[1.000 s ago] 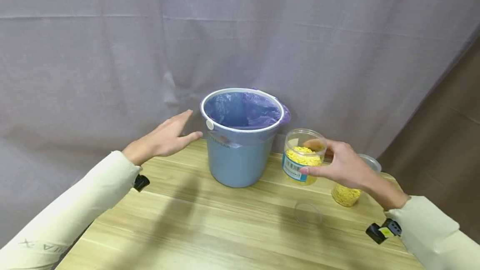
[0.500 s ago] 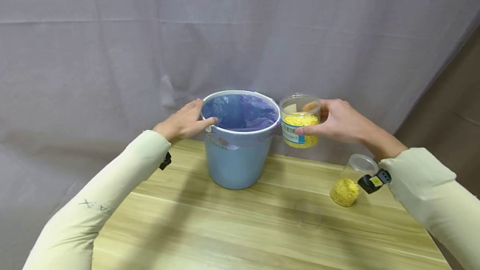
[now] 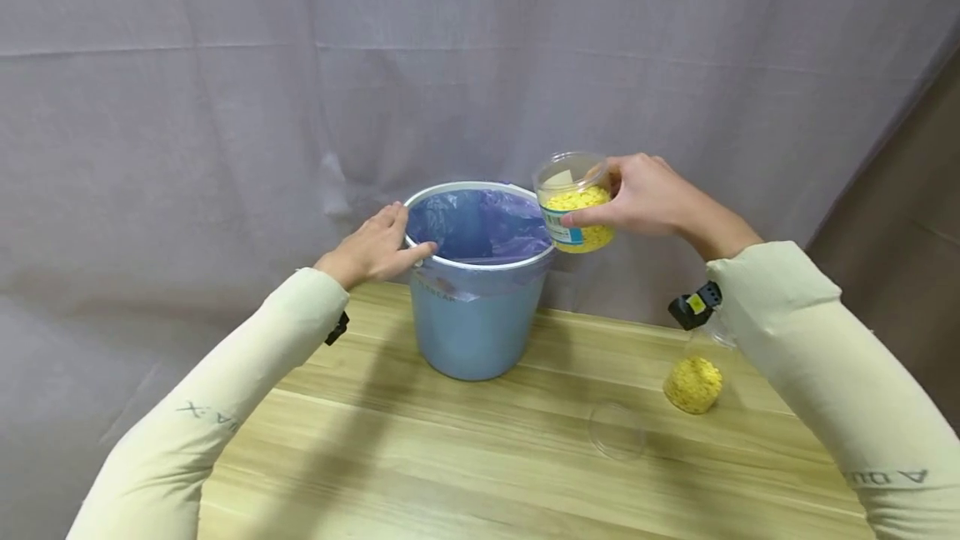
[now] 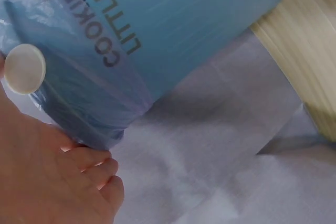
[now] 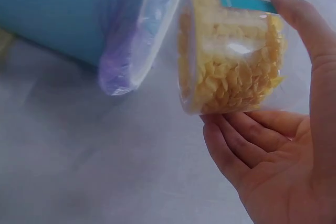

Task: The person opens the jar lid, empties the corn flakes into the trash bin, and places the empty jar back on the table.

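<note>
right hand point(image 3: 652, 197) has come up and left since half a second ago, taking the open jar point(image 3: 572, 198) with it; left hand point(image 3: 371, 247) is about where it was, at the bin point(image 3: 471, 332).

biggest first. grey curtain point(image 3: 480, 73) fills the background, with folds and a crease across it. wood-grain bench point(image 3: 465, 457) in front of it.

blue bin stands upright on the bench near the back edge, white rim, printed lettering on the side. translucent blue-purple liner point(image 3: 513, 227) inside, turned out over the rim; purple bunch of it hangs outside, seen from the right wrist.

left hand rests on the bin's left rim, fingers fairly straight, thumb spread apart from them. right hand grips the jar round its side, thumb on the near face, fingers behind.

that jar is off the bench, just beside the bin's right rim, mouth leaning slightly toward the bin. clear wall, blue-and-white label, yellow flakes point(image 3: 577, 200) inside.

second jar point(image 3: 693, 383), also with yellow flakes, stands on the bench at right, partly behind the right forearm. clear round disc point(image 3: 617, 432) lies flat on the bench, left of and nearer than that one.

smallest: white round button point(image 4: 24, 69) at the bin rim, by the left hand.
</note>
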{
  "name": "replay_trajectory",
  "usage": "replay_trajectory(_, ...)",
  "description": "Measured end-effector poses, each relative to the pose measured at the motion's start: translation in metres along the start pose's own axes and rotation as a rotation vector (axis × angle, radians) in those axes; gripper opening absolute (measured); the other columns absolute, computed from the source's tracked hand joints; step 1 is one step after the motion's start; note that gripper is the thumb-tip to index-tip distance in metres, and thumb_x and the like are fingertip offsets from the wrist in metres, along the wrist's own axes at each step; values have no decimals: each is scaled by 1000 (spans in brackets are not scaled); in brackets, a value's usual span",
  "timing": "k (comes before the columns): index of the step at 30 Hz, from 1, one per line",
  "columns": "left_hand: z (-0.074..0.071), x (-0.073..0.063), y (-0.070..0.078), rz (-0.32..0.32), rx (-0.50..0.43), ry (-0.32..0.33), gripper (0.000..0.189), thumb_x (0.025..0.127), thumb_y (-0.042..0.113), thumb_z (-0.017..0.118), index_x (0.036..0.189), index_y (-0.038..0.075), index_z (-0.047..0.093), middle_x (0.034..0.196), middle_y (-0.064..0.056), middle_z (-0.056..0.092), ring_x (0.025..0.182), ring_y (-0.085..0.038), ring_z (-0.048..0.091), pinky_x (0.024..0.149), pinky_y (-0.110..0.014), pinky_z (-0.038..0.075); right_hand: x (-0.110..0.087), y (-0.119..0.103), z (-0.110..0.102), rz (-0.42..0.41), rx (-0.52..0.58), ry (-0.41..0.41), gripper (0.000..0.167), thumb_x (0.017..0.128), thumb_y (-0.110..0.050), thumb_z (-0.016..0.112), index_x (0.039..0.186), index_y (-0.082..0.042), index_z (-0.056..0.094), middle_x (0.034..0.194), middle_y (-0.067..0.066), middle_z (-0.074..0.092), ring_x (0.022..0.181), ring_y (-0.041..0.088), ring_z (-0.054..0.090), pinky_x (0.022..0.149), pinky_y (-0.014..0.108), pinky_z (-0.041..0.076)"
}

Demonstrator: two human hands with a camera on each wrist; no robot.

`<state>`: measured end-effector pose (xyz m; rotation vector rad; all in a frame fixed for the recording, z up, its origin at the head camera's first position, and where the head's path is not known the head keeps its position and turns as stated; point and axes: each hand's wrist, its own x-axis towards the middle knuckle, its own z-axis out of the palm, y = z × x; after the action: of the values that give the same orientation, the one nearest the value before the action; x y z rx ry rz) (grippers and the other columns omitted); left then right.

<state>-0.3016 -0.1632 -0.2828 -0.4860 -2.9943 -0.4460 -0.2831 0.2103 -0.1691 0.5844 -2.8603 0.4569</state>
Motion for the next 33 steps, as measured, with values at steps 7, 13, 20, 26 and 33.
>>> replay_trajectory(7,-1,-1,2,9,75,-7,100,105,65,37,165,-11,10,175,-31,9,165,-42,11,136,-52,15,22,-15,-2,-13,-5,33,69,75,-66,86,104,-6,68,93,10,73,86,26,63,66,32,48)
replay_trajectory(13,-4,-1,3,11,92,-9,99,105,64,36,165,-11,10,174,-31,10,165,-42,10,136,-52,14,37,-26,-2,-52,-31,44,67,75,-61,87,106,-5,67,95,11,73,86,27,62,67,32,49)
replay_trajectory(20,-4,-1,7,5,112,-16,99,104,65,38,164,-10,15,173,-31,15,164,-42,15,136,-52,16,49,-30,9,-115,-62,60,62,74,-48,91,105,-1,66,94,13,69,83,26,60,64,30,50)
replay_trajectory(26,-3,-1,7,-1,106,2,100,104,66,38,165,-9,16,174,-30,16,164,-41,16,136,-51,18,63,-29,23,-177,-131,105,59,75,-42,91,106,0,64,95,14,65,85,29,60,71,37,54)
replay_trajectory(33,0,-1,6,8,113,12,100,104,67,39,165,-10,17,173,-30,18,164,-42,18,135,-51,20,71,-32,35,-180,-192,73,84,76,-40,90,137,7,55,134,26,62,119,41,60,107,56,54)
